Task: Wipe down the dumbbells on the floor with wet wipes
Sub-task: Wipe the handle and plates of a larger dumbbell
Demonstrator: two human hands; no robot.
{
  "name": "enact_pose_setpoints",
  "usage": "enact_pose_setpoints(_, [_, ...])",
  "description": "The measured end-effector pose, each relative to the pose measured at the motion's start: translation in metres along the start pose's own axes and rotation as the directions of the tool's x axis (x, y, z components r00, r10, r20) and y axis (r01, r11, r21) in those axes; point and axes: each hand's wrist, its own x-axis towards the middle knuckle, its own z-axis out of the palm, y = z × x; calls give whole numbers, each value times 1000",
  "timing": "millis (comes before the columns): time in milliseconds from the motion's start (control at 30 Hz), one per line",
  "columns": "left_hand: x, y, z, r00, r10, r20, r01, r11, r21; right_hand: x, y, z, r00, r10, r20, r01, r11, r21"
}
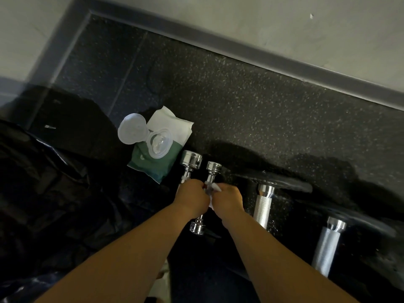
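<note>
Head view: both hands meet just below frame centre, fingertips hidden under the knuckles. Left hand curled on the handle of the small chrome dumbbell. Right hand clamps a white wipe against the same handle. Second chrome dumbbell at 11 o'clock of the hands, shaft covered. Wipes pack, clear lid open, at 10. Knurled dumbbell at 3, another knurled dumbbell at 4, lower ends lost in shadow. Crinkled black plastic at 9. Speckled rubber floor.

Two small chrome dumbbells lie side by side on the floor, white wipe against one; green wet-wipe pack beside, lid open
</note>
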Motion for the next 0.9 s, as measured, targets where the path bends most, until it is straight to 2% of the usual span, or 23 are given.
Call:
enact_pose_setpoints(67, [-5,10,-2,999,-16,-37,21,992,126,-8,-4,-8,994,-106,-8,102,978,-182])
enact_pose_setpoints(133, [-10,15,-3,998,-40,-56,50,979,199,-23,-6,-17,977,-211,-36,197,951,-238])
enact_pose_setpoints(200, [-12,20,2,1000,-30,4,28,982,187,-42,-6,-29,941,-326,-87,297,922,-247])
enact_pose_setpoints(267, [-20,30,10,993,-3,118,-13,991,130,-61,-5,-43,900,-426,-91,388,879,-276])
enact_pose_setpoints(300, [-25,37,16,986,2,166,-7,1000,28,-70,-6,-51,877,-471,-93,426,853,-303])
enact_pose_setpoints(367, [-33,55,26,968,-2,252,50,982,-185,-83,-7,-69,821,-557,-124,497,804,-326])
enact_pose_setpoints(467, [-42,75,42,917,-43,397,156,954,-258,-91,-10,-94,686,-689,-234,612,720,-328])
enact_pose_setpoints(567, [-44,81,57,912,-14,409,167,925,-341,-88,-10,-115,632,-697,-339,641,716,-277])
enact_pose_setpoints(733, [-46,81,68,927,-53,370,228,865,-446,-79,-5,-138,631,-629,-454,586,770,-253])
enact_pose_setpoints(900, [-60,86,45,956,-52,289,189,860,-474,-92,-5,-162,631,-591,-504,537,800,-266])
